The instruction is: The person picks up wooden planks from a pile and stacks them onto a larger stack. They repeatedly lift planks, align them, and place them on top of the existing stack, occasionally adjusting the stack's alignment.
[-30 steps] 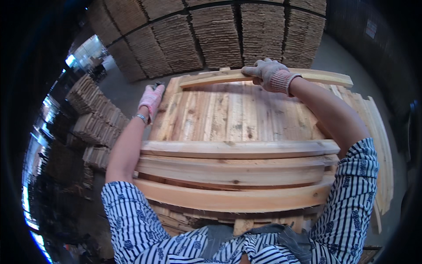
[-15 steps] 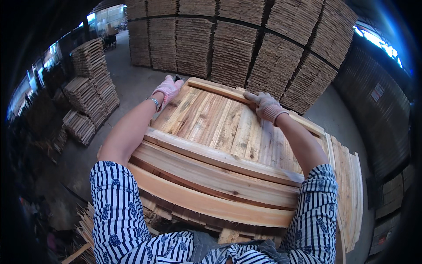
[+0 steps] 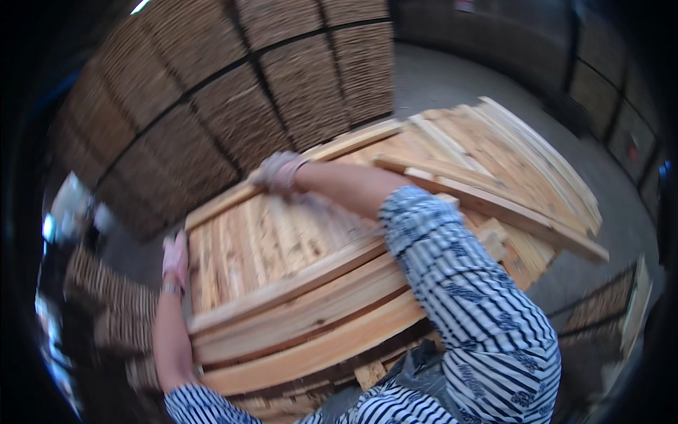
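Note:
A pile of pale wooden boards [image 3: 282,237] lies before me, with wooden strips along its far and near edges. My right hand [image 3: 279,172], in a light knitted glove and smeared by motion, has its fingers over the far wooden strip [image 3: 222,205]. At the pile's left end rests my left hand [image 3: 175,258], in a pinkish glove, its fingers stretched along the edge. Nothing shows in the left hand. My right forearm crosses above the boards. Thicker beams [image 3: 304,311] form the near side, below the top layer.
Tall stacks of sawn boards [image 3: 219,106] stand beyond the pile. More boards [image 3: 508,141] and a loose beam [image 3: 494,205] lie to the right. Smaller stacks [image 3: 106,283] stand at the left, and a grey floor [image 3: 438,78] runs behind.
The view has swung to the right, so the pile sits further left and turned. My right hand has shifted somewhat left along the far strip, and a loose beam at the right has come into view.

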Motion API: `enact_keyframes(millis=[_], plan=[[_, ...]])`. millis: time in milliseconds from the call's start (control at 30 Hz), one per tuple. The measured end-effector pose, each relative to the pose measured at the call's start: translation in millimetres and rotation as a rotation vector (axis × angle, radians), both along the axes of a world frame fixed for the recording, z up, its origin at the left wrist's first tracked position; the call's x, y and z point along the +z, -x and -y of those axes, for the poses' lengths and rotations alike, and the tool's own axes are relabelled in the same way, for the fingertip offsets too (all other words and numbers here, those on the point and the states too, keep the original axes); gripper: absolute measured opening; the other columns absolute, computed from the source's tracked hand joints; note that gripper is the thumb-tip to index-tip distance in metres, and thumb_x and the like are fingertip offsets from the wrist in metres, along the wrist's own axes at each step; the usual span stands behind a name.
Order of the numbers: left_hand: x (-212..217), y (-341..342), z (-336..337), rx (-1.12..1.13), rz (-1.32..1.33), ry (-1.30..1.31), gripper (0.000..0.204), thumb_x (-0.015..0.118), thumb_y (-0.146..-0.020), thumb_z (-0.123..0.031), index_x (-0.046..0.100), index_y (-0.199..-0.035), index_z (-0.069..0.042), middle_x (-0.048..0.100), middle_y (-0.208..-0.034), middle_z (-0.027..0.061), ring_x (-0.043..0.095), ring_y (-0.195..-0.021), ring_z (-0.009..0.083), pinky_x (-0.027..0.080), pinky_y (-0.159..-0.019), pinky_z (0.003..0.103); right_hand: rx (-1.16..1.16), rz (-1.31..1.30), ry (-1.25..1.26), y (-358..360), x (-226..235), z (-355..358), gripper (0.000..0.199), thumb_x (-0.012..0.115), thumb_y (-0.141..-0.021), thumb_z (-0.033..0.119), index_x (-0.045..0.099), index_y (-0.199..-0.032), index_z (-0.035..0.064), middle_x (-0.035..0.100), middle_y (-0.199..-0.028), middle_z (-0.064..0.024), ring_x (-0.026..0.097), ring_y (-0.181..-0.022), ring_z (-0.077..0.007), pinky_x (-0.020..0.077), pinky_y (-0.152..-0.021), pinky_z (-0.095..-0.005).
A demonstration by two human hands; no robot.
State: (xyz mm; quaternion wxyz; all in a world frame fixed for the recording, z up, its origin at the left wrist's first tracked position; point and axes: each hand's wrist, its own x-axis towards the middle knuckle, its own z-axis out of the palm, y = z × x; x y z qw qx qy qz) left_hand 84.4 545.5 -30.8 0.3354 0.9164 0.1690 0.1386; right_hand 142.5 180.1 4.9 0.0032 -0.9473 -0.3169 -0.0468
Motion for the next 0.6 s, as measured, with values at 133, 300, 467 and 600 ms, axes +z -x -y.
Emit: enact_keyframes(millis=[133,300,467,600], plan=[[-10,-32,-10,-0.033,0.019,0.059,0.07,0.056,-0.094,-0.051,0.047,-0.135,0.005,0.059,-0.132,0.0217,0.057,-0.121,0.0327,0.046,-0.098,0.041,-0.088,0.14,0.047,2,-5,8,0.034,0.061,-0.093,0.029,0.068,-0.126,0.0253,0.063,-0.131,-0.0098,0.059,-0.123,-0.0319,0.0486,-0.097,-0.0462],[-19,-36,-3,-0.006,0.03,-0.112,0.07,0.044,-0.101,-0.053,0.04,-0.144,0.003,0.057,-0.136,0.0283,0.053,-0.128,0.042,0.042,-0.106,0.043,0.019,-0.358,-0.195,94,47,35,0.073,0.056,-0.098,0.053,0.034,-0.155,0.014,0.057,-0.139,-0.0243,0.054,-0.13,-0.0358,0.0421,-0.108,-0.0482],[-18,-21,-11,-0.042,-0.004,-0.026,0.073,0.045,-0.1,-0.051,0.038,-0.143,0.007,0.056,-0.136,0.0299,0.055,-0.127,0.0399,0.043,-0.105,0.042,0.303,-0.367,-0.069,193,10,71,0.061,0.051,-0.099,0.051,0.049,-0.137,0.0037,0.066,-0.113,-0.0268,0.062,-0.11,-0.0438,0.0469,-0.099,-0.0503],[1,-19,4,-0.056,-0.091,-0.058,0.076,0.049,-0.095,-0.055,0.043,-0.14,0.006,0.056,-0.137,0.0277,0.054,-0.128,0.0376,0.042,-0.106,0.042,0.262,-0.493,-0.053,210,32,87,0.055,0.058,-0.096,0.043,0.051,-0.131,0.0021,0.066,-0.109,-0.0274,0.063,-0.108,-0.0449,0.0487,-0.094,-0.0506]])
